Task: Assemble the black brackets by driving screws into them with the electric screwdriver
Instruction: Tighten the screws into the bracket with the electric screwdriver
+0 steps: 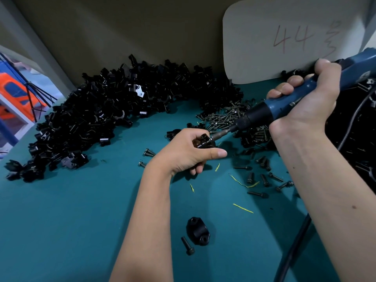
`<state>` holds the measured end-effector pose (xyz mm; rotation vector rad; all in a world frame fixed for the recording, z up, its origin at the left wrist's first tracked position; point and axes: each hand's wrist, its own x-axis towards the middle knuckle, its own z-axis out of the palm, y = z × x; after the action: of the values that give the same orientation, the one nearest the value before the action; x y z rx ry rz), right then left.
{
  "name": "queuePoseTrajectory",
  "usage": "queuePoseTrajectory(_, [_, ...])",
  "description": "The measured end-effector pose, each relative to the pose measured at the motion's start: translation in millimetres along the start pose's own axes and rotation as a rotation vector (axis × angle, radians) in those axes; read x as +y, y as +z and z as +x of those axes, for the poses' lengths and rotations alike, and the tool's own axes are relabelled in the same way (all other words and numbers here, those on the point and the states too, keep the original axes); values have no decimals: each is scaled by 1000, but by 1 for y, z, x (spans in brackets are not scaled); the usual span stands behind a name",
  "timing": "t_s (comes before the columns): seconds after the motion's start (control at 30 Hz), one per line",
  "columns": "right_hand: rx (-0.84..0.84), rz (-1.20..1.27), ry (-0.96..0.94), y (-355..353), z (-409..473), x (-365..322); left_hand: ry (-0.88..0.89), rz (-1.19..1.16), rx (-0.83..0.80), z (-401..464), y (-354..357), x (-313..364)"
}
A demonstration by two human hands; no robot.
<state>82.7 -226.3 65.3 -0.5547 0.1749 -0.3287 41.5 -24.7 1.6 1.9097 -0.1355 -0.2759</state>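
Two hands are busy over a blue-green table (61, 220). The left hand (189, 151) has its fingers curled round a small black bracket (204, 141) and pinches it, with the thumb stretched out straight to the right. The bracket is held up just above the table, near the middle.

The right hand (305, 98) has its fingers wrapped tight round a blue electric screwdriver (289, 102). The tool is tilted, with its back end high on the right and its thin metal tip (220, 134) pointing down and left. The tip touches the bracket in the left hand. A black cable (293, 247) runs off the bottom edge on the right.

A big heap of black brackets (105, 110) lies along the back of the table, curving from the left side to the middle. A pile of small screws (225, 117) sits just behind the tip of the tool. More dark screws (264, 180) lie loose under the right arm, well spread out. Close to the person, one black clamp piece (197, 231) with two holes lies flat, and a single screw (187, 245) lies just beside it on the left. Thin yellow scraps (243, 208) are scattered on the table. A pale board (284, 37) with a red "44" leans on the back wall.
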Motion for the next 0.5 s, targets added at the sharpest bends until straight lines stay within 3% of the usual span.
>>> queuePoseTrajectory(0.2, [33,-5,15,-2,3,0,3,50,42,1,3,-1])
queuePoseTrajectory(0.5, [43,-16,30,-4,7,1,103,159,234,4,8,-4])
